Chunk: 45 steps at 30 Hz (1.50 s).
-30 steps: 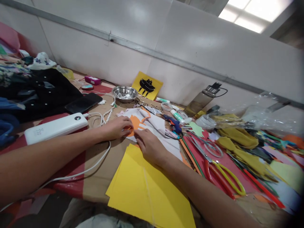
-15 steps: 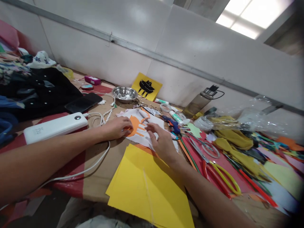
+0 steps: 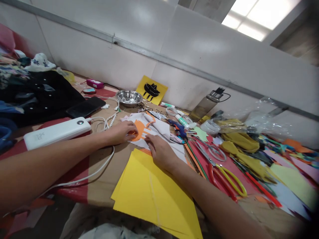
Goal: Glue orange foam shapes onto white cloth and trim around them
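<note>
An orange cut-out shape lies on a white cloth in the middle of the table. My left hand rests at the left edge of the orange shape, fingers curled; whether they grip it is hidden. At the lower right of the shape is my right hand, its fingers bent over the legs of the cut-out and the cloth; the fingertips are too small to judge. Yellow sheets lie in front, partly beneath my right forearm.
A white power bank and black phone are at left. Behind stand a metal bowl, a yellow card with a black figure, and a bottle. To the right are a glue gun, scissors and scraps.
My right hand has moved left and down onto the cut-out's legs, closer to my left hand. My left hand stays beside the orange shape. The view has shifted slightly.
</note>
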Available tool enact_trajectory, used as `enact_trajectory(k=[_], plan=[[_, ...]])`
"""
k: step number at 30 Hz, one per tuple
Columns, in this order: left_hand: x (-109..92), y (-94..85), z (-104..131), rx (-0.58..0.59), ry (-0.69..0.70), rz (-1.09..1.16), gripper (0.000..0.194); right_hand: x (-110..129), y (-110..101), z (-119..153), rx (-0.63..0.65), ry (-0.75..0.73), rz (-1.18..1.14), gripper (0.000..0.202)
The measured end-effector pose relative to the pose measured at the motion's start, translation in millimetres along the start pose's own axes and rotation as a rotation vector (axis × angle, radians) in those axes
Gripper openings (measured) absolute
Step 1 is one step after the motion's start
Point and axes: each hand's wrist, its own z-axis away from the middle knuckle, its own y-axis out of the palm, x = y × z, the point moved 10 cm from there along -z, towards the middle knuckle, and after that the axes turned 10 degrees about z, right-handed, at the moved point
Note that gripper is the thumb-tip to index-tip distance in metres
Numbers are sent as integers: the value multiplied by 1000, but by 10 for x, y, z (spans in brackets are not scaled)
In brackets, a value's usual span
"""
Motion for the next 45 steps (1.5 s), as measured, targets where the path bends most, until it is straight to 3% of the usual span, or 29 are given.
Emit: enact_trajectory(k=[5,10,14,16,20,25,28,32,34,38,43,45], plan=[[6,-10,3,-10,-11,-14,20,-45,-147,22,-132,22,-34,37],[-6,-9,6,-8,-7,-15,22,-38,-110,80,-43,-38,38,24],[-3,-3,0,5,-14,-18,22,-164,-426,73,-278,39,33,18],[1,0,1,3,-9,-16,21,-142,-456,46,-289,31,-4,13],[2,-12,12,-23,5,-4,19,-25,-408,114,-227,0,-79,18],[-53,-25,21,4,14,-67,22,-80,-487,466,-184,47,-139,29],[-60,-73,22,15,-14,-105,24,-25,-510,633,-93,33,-158,28],[4,-213,8,-43,-65,-101,26,397,-475,763,61,-100,-174,29],[25,-258,-29,-59,-47,-82,27,674,-377,837,220,-205,-178,33],[51,-173,-180,43,27,-120,33,904,-260,1025,466,-286,-158,44],[302,13,-318,149,-101,-209,56,837,-236,1346,413,-385,-151,1],[418,77,-319,161,-173,-228,60,759,-236,1490,318,-413,-159,9]])
